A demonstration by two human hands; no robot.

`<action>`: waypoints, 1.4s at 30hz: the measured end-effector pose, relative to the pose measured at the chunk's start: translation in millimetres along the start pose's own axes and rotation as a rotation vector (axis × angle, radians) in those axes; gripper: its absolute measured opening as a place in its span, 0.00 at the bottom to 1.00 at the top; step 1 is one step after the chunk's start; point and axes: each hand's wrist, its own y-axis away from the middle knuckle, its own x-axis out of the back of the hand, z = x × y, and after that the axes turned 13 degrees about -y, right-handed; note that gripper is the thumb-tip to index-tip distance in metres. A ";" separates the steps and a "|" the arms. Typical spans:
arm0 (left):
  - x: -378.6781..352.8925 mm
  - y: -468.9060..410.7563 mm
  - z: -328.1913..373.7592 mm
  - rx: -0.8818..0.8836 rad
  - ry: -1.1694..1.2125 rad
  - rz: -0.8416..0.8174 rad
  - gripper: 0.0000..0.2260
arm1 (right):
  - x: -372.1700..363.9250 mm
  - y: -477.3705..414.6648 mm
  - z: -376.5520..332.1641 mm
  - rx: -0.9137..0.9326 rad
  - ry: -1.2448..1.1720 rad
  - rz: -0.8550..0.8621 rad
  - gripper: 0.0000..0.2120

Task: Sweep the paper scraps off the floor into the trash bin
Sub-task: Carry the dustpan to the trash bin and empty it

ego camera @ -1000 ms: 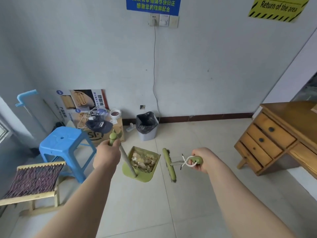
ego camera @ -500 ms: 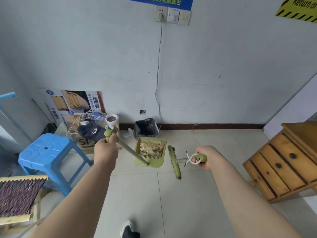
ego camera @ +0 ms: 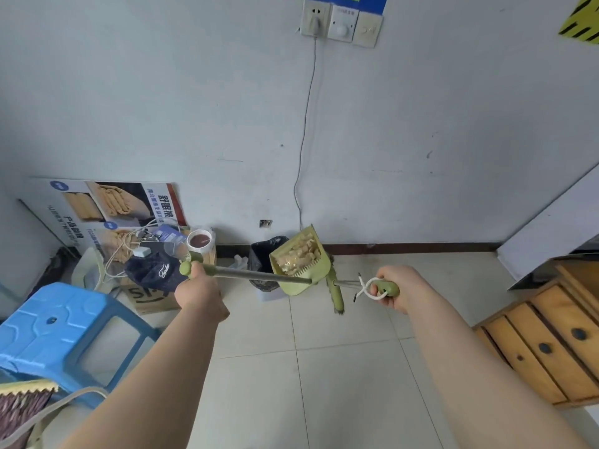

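Left hand: my left hand (ego camera: 201,294) has its grip wrapped tight around the top of the dustpan handle (ego camera: 259,275), which runs almost level toward the trash bin.
Right hand: my right hand (ego camera: 400,291) has its grip closed on the green end of the broom handle (ego camera: 384,288), where a white cord loop hangs.
Dustpan: the green dustpan (ego camera: 299,260) is off the floor, tilted, just right of the trash bin and partly in front of it.
Paper scraps: the paper scraps (ego camera: 299,254) lie piled inside the dustpan.
Trash bin: the trash bin (ego camera: 264,264), lined with a black bag, stands on the floor by the wall.
Broom: the broom head (ego camera: 335,294) hangs right of the trash bin, just below the dustpan.
Stool: a blue stool (ego camera: 61,335) stands well left of the trash bin.
Drawers: a wooden drawer unit (ego camera: 551,338) sits well right of the trash bin.
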 end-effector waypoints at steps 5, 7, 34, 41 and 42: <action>-21.2 -24.1 20.0 0.137 0.133 0.021 0.22 | -30.2 -30.1 -31.9 0.007 0.016 -0.005 0.06; -29.3 -34.8 27.1 0.290 0.268 0.093 0.15 | -38.6 -42.7 -45.1 0.008 0.054 -0.013 0.07; -99.0 -96.0 16.4 0.486 0.354 0.135 0.05 | -70.1 -155.8 -116.2 0.001 0.259 -0.103 0.07; -103.8 -100.1 8.2 0.510 0.423 0.130 0.05 | -72.9 -157.4 -117.9 0.023 0.270 -0.103 0.06; -104.6 -99.7 7.2 0.514 0.424 0.136 0.05 | -73.2 -157.8 -118.4 0.025 0.271 -0.103 0.06</action>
